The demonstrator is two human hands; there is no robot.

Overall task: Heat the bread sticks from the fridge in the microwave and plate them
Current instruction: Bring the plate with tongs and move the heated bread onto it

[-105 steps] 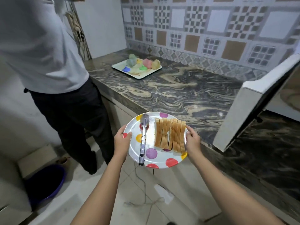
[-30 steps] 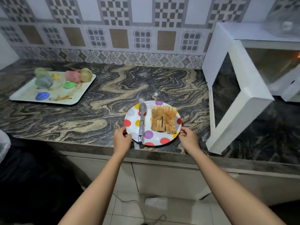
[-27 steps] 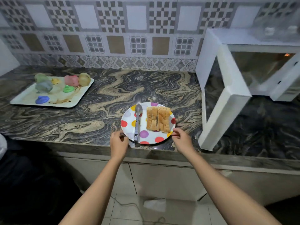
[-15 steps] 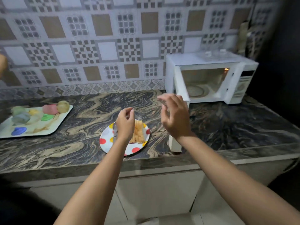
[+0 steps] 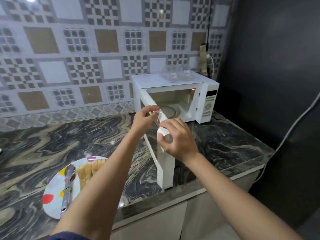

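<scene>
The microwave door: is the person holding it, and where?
Yes. The right hand grips the microwave door at its top outer corner; the left hand touches its top edge.

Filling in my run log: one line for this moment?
plate on counter | bread sticks on it | microwave door open | right hand on door

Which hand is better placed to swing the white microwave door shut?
The right hand: it already curls around the outer edge of the open white microwave door. The left hand only hovers by the top edge, its forearm crossing above the polka-dot plate.
</scene>
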